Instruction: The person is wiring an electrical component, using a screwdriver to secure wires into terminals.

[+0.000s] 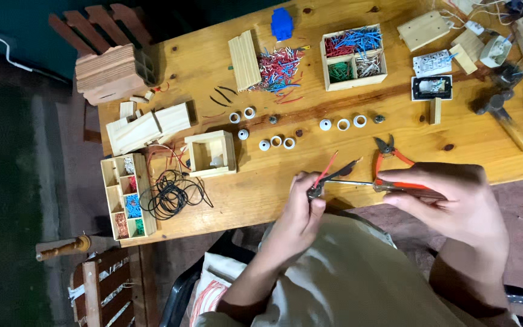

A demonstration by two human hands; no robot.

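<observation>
1. Left hand: fingers pinched on a small dark metal part with a red wire rising from it, held over the table's near edge.
2. Right hand: closed around a screwdriver, red handle in the palm, thin shaft reaching left to touch the part.
3. One pair of red-handled pliers lies just beyond the screwdriver, jaws apart.
4. Nine white rings are scattered across the table, in three loose groups.
5. One coil of black wire lies left, beside a compartmented tray.
6. One open box stands behind the coil; a second holds sorted coloured wire pieces.
</observation>
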